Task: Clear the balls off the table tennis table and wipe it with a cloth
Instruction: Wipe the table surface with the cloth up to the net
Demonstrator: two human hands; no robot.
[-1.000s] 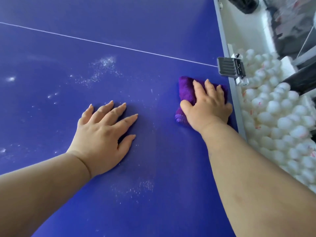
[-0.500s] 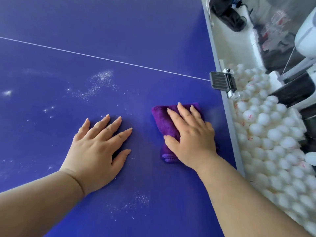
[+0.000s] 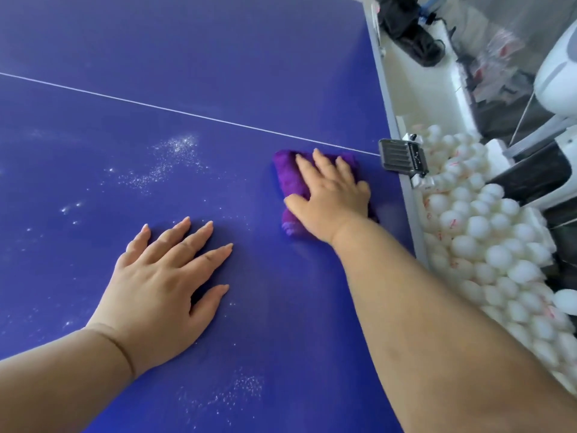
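Observation:
My right hand [image 3: 331,195] presses flat on a folded purple cloth [image 3: 288,179] lying on the blue table tennis table [image 3: 187,73], close to its right edge and just below the white centre line. My left hand [image 3: 165,282] rests flat on the table with fingers spread, nearer to me and to the left of the cloth. Several white balls [image 3: 487,245] fill a container beside the table's right edge. No ball is visible on the table top.
White dust patches lie on the table at upper left [image 3: 175,157] and near the front [image 3: 231,395]. A black net clamp [image 3: 401,160] grips the right edge. Beyond it are a dark bag [image 3: 406,26] and white equipment [image 3: 559,73].
My right hand slid the cloth left and toward me, then back to the right and away toward the centre line. My left hand stayed planted on the table.

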